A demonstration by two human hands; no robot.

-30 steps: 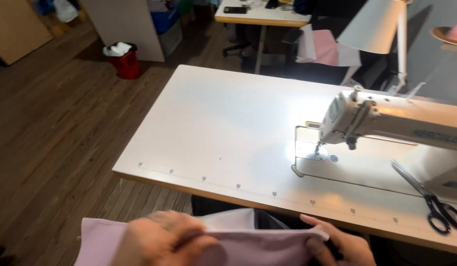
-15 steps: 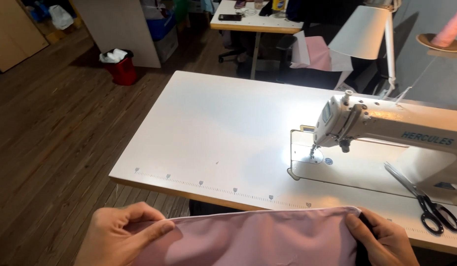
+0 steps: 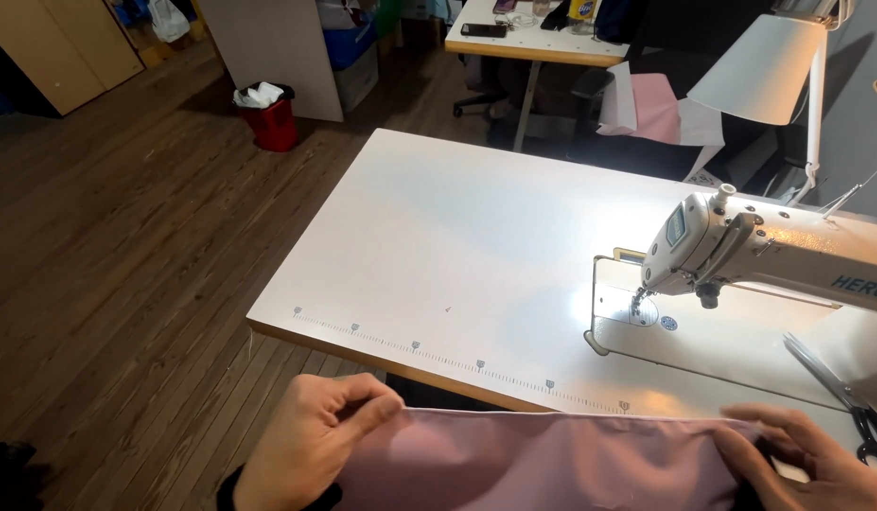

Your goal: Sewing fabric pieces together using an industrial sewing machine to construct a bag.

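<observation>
A pink cloth (image 3: pixel 543 464) is gripped at its top edge by the left hand (image 3: pixel 311 440) and right hand (image 3: pixel 803 459), stretched between them, its long axis running side to side, just before the worktop (image 3: pixel 438 246).

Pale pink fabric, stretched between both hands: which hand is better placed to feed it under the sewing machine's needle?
Right, probably. The right hand grips the pale pink fabric nearest the white sewing machine; the left hand holds the far end beyond the white table edge.

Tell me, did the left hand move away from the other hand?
Yes. The left hand slid left along the table's front edge, stretching the pink cloth away from the right hand.
</observation>
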